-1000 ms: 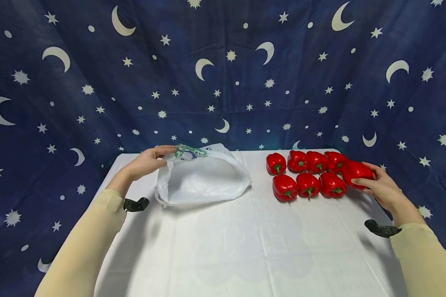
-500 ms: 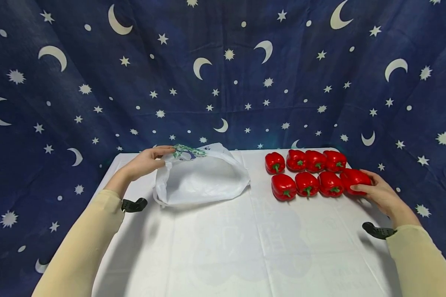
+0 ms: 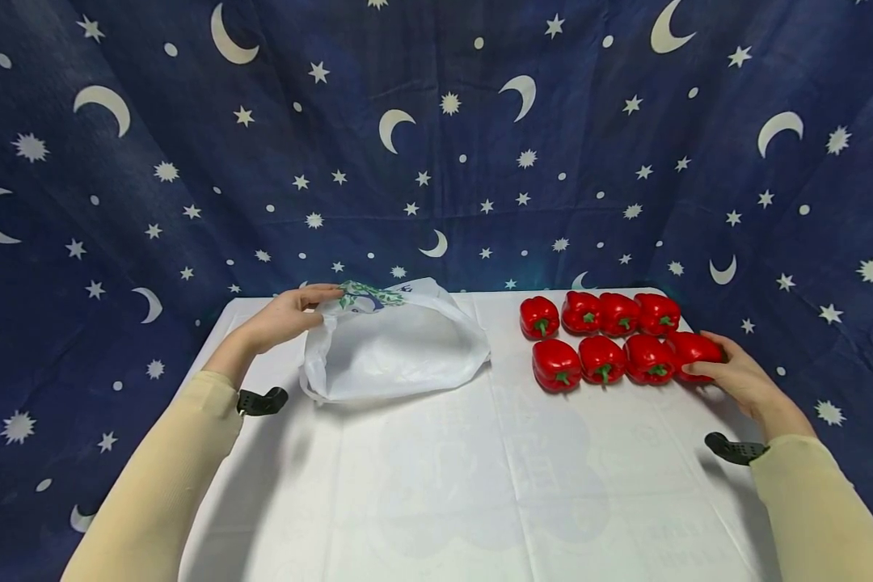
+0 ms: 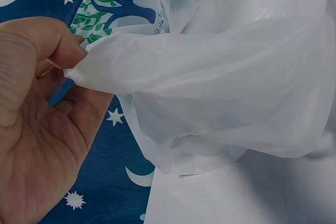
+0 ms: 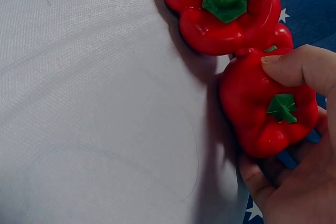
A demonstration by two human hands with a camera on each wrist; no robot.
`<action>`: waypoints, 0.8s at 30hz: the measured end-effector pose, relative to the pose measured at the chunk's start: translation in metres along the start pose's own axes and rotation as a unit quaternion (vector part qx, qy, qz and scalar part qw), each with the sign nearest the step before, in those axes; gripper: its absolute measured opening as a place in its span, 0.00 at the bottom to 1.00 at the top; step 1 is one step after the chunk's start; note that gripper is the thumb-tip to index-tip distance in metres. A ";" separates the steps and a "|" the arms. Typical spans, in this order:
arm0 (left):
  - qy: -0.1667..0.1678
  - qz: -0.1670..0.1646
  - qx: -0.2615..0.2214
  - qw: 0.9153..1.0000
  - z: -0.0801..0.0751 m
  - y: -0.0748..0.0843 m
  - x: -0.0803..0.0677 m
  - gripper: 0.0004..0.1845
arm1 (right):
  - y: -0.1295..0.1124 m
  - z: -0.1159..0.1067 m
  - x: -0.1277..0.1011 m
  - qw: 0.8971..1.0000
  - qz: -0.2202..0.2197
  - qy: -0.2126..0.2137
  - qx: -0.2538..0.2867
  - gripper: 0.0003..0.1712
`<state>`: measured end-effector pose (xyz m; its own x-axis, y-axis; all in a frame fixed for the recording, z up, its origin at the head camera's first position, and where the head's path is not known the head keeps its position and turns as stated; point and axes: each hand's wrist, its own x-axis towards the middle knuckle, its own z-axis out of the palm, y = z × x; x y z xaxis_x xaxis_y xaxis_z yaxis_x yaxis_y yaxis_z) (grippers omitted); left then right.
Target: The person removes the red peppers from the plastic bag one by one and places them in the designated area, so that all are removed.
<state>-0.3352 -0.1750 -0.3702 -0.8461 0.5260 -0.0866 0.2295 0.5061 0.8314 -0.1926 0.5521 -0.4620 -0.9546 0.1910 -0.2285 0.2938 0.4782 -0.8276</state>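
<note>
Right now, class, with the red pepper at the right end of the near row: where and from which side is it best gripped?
Probably round its broad body, from the right. The end pepper touches its neighbour on the left, so only its right flank is free, and the right hand already cups it there. Its stem looks too short and slim to grip.

A flat surface [image 3: 480, 485] covered with a white woven cloth carries seven glossy red bell peppers with green stems [image 3: 600, 335] at its far right, arranged in a back row of four and a front row of three, each touching its neighbours. A dark blue fabric backdrop printed with white stars and crescent moons [image 3: 436, 145] hangs behind the surface and wraps along both sides. Faint fold creases run across the cloth.
</note>
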 end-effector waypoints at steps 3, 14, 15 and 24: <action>0.001 -0.002 0.002 1.000 0.000 0.000 -0.001 0.31 | 0.000 0.000 0.001 1.000 0.001 -0.002 0.002 0.60; 0.003 0.000 0.000 1.000 0.000 0.000 -0.009 0.32 | -0.004 0.006 0.005 1.000 -0.006 0.000 -0.001 0.61; 0.002 -0.001 0.003 1.000 0.000 0.001 -0.010 0.32 | -0.006 0.006 0.005 1.000 -0.008 -0.001 -0.001 0.60; -0.026 -0.002 0.055 0.998 -0.002 0.012 -0.023 0.27 | -0.022 0.009 -0.006 0.999 -0.036 0.013 -0.031 0.54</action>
<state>-0.3135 -0.1824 -0.3573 -0.8218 0.5571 -0.1196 0.2804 0.5781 0.7662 -0.1936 0.5332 -0.4472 -0.9721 0.1760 -0.1551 0.2274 0.5436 -0.8080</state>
